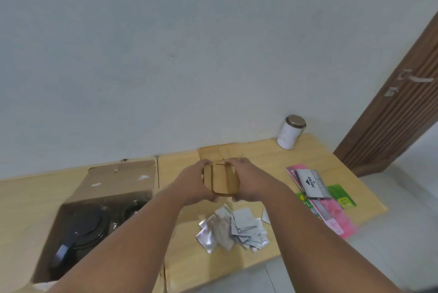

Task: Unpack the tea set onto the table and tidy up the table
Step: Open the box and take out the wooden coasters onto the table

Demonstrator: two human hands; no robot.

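Both hands hold one amber, see-through glass piece (221,181) above the middle of the wooden table (258,155). My left hand (189,183) grips its left side and my right hand (248,185) grips its right side. An open cardboard box (123,174) stands on the left part of the table. Inside it lies a dark kettle-like piece (83,228) with a round lid, with more dark pieces beside it. Behind the hands, a flat wooden tray (213,151) rests on the table, partly hidden.
A white tin with a bronze lid (290,132) stands at the far right corner by the wall. Silver torn sachets (233,227) are heaped near the front edge. Pink, green and grey packets (317,192) lie at the right edge. A brown door (400,93) is at the right.
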